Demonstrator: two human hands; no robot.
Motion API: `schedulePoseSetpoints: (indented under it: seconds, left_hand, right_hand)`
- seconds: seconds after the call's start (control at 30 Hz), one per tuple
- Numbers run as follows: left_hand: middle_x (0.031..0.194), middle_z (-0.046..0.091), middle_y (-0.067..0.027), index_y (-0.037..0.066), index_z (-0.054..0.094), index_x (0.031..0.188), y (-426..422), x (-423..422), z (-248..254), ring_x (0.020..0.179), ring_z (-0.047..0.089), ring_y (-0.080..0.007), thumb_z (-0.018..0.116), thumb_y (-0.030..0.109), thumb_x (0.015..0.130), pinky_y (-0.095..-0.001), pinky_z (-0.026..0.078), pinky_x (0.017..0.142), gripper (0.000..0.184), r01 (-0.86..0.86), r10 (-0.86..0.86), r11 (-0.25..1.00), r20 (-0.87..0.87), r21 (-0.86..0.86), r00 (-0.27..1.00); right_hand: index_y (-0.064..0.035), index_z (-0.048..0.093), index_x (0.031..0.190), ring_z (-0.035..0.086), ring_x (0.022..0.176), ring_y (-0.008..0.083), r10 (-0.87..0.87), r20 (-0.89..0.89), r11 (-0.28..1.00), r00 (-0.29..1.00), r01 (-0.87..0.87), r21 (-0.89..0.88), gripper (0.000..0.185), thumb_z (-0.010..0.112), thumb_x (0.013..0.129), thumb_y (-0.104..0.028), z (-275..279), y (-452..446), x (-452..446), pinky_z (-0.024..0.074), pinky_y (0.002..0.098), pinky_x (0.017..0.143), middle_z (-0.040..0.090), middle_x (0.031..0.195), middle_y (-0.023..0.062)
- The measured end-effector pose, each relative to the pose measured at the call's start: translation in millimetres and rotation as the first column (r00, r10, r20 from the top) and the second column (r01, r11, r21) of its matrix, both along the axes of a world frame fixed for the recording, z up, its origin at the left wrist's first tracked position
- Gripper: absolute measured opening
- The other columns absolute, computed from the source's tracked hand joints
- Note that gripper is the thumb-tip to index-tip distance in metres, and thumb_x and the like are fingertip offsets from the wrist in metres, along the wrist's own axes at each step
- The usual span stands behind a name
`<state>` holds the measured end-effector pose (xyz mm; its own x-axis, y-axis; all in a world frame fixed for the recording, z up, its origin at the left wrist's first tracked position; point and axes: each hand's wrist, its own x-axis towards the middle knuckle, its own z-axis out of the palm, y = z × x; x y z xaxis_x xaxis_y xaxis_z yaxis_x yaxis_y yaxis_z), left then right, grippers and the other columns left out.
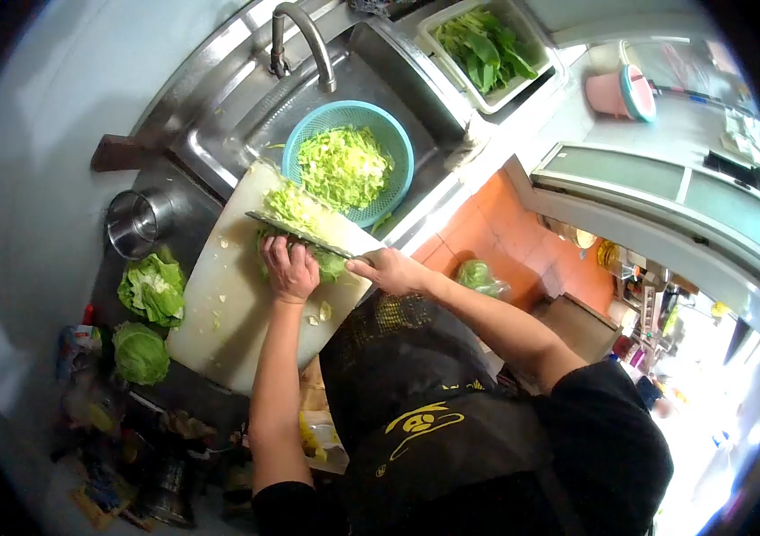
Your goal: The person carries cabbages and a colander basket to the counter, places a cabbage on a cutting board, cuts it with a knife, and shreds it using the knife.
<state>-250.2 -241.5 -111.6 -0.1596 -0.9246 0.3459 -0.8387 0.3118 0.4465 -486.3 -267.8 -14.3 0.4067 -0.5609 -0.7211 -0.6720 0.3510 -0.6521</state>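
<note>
I watched the right hand [391,270] grip the knife [304,237]; the left hand [290,270] clasped the cabbage [332,266] to the board [210,299], apparently for steadiness. The colander [401,157] of shreds [344,168] sat alongside in the sink [393,76], likely for easy reach.

The knife [301,234], its blade a narrow dark strip from above, stood across the far part of the pale cutting board [219,308]. On the board, a green leafy vegetable piece [334,267] sat partly hidden, and yellow-green shreds [293,204] lay heaped along the board's far edge; small pale scraps [325,311] dotted the board's bare surface
</note>
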Motion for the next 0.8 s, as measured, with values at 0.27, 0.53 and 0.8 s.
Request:
schedulePoseSetpoints:
  seconds: [0.27,0.53,0.8]
  left_hand:
    - [0.121,0.048,-0.0233,0.003,0.058,0.112,5.1,2.7,-2.6,0.116,0.046,-0.0454,0.052,0.024,0.095,-0.0620,0.036,0.102,0.028,0.017,-0.012,0.999,0.095,-0.043,0.995]
    - [0.131,0.047,-0.0267,0.008,0.062,0.119,20.4,1.8,-25.0,0.122,0.044,-0.0476,0.047,0.035,0.098,-0.0633,0.034,0.100,0.038,-0.036,0.039,0.998,0.089,-0.043,0.995]
    - [0.123,0.049,-0.0222,0.008,0.059,0.096,5.7,-4.0,-7.9,0.117,0.046,-0.0442,0.055,0.021,0.090,-0.0612,0.038,0.100,0.015,-0.038,0.038,0.999,0.003,-0.028,0.999]
  right_hand:
    - [0.0020,0.068,0.100,0.064,0.079,0.0360,-0.099,0.088,0.993,0.991,0.105,-0.056,0.057,0.050,0.105,-0.052,-6.1,9.4,1.5,0.0502,0.0453,0.077,0.065,0.083,0.0228]
    - [0.0018,0.070,0.102,0.068,0.087,0.0410,0.039,-0.019,0.999,0.999,-0.039,0.019,0.057,0.051,0.104,-0.052,63.7,3.6,-23.6,0.0517,0.0466,0.079,0.068,0.086,0.0258]
    - [0.0032,0.069,0.100,0.067,0.084,0.0392,0.054,-0.020,0.993,0.998,-0.052,0.107,0.062,0.048,0.104,-0.056,49.8,-13.4,-10.8,0.0508,0.0461,0.079,0.068,0.085,0.0257]
